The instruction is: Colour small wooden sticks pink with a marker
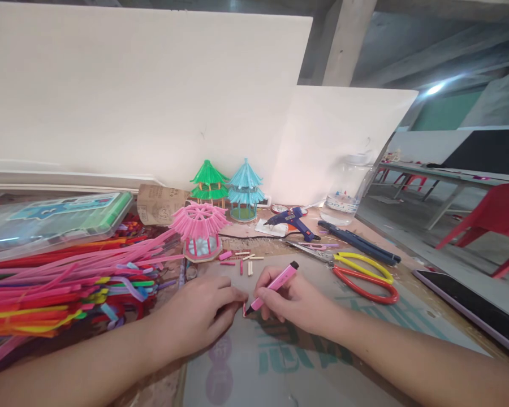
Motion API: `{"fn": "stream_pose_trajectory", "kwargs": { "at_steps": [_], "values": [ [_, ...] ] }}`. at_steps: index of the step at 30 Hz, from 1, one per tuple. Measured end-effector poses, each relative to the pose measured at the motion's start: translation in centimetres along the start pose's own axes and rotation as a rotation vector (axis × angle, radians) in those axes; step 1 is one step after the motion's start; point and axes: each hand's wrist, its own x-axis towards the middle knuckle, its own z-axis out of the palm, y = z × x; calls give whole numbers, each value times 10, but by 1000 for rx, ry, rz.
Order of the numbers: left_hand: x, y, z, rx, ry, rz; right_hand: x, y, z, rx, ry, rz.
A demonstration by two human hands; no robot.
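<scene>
- While the right hand [294,297] curls its fingers round the pink marker [277,285], right of the pink pavilion [200,227], the marker, probably light and stiff, suits a low grip.
- Left hand [206,308]: bent fingers meet 1 stick [244,310] on the pavilion's near side; likely fragile, hold unclear.

Craft wkshp, glue gun [296,221], asst. pipe cleaners [68,277]

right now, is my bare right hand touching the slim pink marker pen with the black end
Touching: the head view shows the right hand gripping the pink marker pen, thumb and fingers against its barrel.
</scene>
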Motion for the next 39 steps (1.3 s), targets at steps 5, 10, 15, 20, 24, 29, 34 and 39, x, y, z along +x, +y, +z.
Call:
{"fn": "stream_pose_trajectory", "kwargs": {
  "at_steps": [5,10,15,20,24,29,34,39],
  "values": [
    [-1,-2,2,13,-9,-19,1,3,0,-2,43,-24],
    [-1,-2,2,3,-5,-14,0,1,0,-9,22,-5],
    [0,-1,1,15,-22,-16,0,0,1,-3,25,-1],
    [-1,-2,3,13,-26,-20,1,2,1,-29,60,-35],
    [-1,-2,3,7,-28,-21,1,3,1,-28,40,-32],
    [-1,-1,2,2,-28,-21,-1,2,1,-20,8,-7],
    [-1,-1,2,19,-14,1,-1,3,0,-23,56,-39],
    [-1,-1,1,17,-37,-23,-1,1,1,-32,45,-23]
  ]
}}
